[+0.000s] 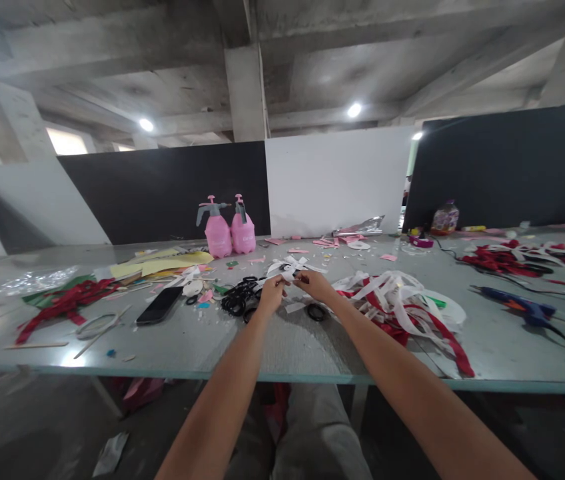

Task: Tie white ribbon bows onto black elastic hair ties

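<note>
My left hand [272,293] and my right hand [314,284] meet above the middle of the table. Fingertips of both are pinched on a short white ribbon [288,272]; its folds are too small to make out. A pile of black hair ties [240,296] lies just left of my left hand, and a single black hair tie [315,311] lies below my right hand. To the right spreads a tangle of white ribbons [397,293] mixed with a red ribbon [455,347].
Two pink spray bottles [218,235] stand at the back. Left lie a black phone [160,305], red ribbon strips [65,303] and yellow sheets [162,263]. A blue glue gun [517,304] with its cord rests at right, near a bottle [445,218]. Scraps litter the grey table [172,347].
</note>
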Demonstrator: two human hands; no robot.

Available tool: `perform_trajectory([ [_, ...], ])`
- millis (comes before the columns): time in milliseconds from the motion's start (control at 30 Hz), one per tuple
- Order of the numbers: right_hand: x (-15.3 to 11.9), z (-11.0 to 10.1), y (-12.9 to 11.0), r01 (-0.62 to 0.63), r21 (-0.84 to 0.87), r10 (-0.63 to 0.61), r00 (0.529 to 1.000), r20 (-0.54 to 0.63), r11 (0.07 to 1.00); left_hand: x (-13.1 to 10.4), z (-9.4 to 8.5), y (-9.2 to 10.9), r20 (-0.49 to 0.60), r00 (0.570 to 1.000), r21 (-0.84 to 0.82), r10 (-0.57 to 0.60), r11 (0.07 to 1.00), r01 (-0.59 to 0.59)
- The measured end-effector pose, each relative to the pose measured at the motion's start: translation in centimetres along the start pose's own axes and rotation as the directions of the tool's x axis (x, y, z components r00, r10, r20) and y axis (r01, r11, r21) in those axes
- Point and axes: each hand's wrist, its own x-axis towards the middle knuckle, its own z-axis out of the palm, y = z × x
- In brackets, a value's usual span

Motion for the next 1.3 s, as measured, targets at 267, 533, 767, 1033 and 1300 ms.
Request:
perform_trajectory([
  [267, 0.1, 0.2, 0.2, 0.023, 0.025, -0.023, 1.0, -0.002, 0.999, 0.0, -0.2, 0.0, 0.014, 0.999, -0.01, 0.03, 1.0, -0.03],
  [533, 0.1, 0.5, 0.4, -0.026, 0.116, 0.029, 0.999, -0.027, 0.993, -0.1, -0.2, -0.4, 0.057, 0.998, 0.121, -0.003, 0.993, -0.004],
  [767, 0.2, 0.4, 0.6, -0.006, 0.154, 0.003, 1.0, 0.019, 0.988, -0.6, -0.2, 0.6, 0.056, 0.998, -0.005, -0.006, 1.0, 0.006],
  [1033, -0.1, 0.1, 0.5, 0.018, 0.23, -0.042, 0.994, 0.103, 0.973, -0.5, -0.1, 0.4, 0.142, 0.989, -0.064, -0.047, 0.996, 0.057],
  [1300, -0.2, -0.1, 0.2, 0.008, 0.258, -0.044, 0.99, 0.135, 0.966, -0.3, 0.1, -0.4, 0.211, 0.977, -0.062, -0.037, 0.997, 0.051],
])
